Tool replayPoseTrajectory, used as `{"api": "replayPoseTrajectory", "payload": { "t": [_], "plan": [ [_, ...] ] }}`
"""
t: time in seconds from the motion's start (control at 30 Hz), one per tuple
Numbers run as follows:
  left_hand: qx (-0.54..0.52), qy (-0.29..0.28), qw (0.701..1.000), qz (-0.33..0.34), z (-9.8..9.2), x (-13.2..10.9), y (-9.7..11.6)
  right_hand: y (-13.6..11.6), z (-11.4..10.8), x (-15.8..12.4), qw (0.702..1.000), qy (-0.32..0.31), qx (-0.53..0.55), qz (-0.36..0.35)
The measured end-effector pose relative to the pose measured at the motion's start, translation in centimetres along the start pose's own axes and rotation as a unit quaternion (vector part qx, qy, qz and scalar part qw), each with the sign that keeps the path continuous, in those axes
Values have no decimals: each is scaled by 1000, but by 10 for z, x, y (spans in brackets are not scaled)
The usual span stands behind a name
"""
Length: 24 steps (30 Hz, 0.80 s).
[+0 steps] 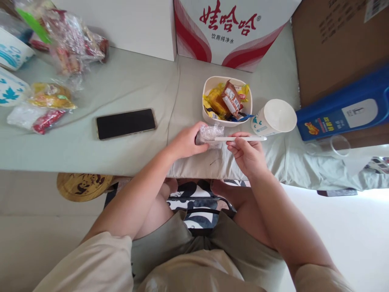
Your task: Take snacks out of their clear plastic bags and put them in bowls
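A small package in clear, crinkled bubble wrap [212, 132] rests on the cloth near the table's front edge. My left hand [187, 142] grips it from the left, with the thumb along its near side and the fingers behind. Between the thumb and fingers of my right hand [249, 156] is a slim white knife [223, 138], lying level and pointing left. Its thin tip reaches across the wrap; whether it cuts in I cannot tell. Just behind the package stands a white bowl [206, 91] filled with wrapped snacks [232, 98].
A paper cup [279, 115] stands right of the bowl, near a blue box [343, 107] and a clear plastic cup [339, 145]. A black phone [126, 123] lies left. Bagged snacks [73, 36] fill the far left. A white-and-red carton [231, 48] borders the back.
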State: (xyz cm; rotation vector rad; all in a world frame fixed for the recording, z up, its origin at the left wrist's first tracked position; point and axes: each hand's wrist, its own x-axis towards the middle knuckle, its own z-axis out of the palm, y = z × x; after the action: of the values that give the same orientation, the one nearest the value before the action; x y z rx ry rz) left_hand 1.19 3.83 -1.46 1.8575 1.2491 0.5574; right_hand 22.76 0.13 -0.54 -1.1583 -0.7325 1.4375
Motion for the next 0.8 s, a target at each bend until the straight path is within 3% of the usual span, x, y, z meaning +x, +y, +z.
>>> {"api": "replayPoseTrajectory", "payload": {
  "t": [0.13,0.23,0.4,0.5,0.57,0.63,0.73,0.8],
  "plan": [
    [-6,5,1000,2,1,0,-2,3,-2,4,1000,19,9,-5],
    [-13,11,1000,6,2,0,-2,-3,-17,8,997,67,-2,-32],
    [-8,7,1000,4,1,1,-2,-22,-47,6,966,182,-41,-179],
    [-2,8,1000,3,2,2,-3,-27,-48,-2,949,174,-65,-255],
    [-2,11,1000,6,3,2,-4,-25,-43,-8,941,153,-149,-263],
    [-4,15,1000,10,4,1,-5,-20,-39,-10,906,121,-326,-240],
    [-10,19,1000,15,4,0,-5,-11,-41,-6,785,49,-581,-210],
    [-11,17,1000,13,3,-1,-4,-6,-45,0,732,16,-648,-211]
  ]
}}
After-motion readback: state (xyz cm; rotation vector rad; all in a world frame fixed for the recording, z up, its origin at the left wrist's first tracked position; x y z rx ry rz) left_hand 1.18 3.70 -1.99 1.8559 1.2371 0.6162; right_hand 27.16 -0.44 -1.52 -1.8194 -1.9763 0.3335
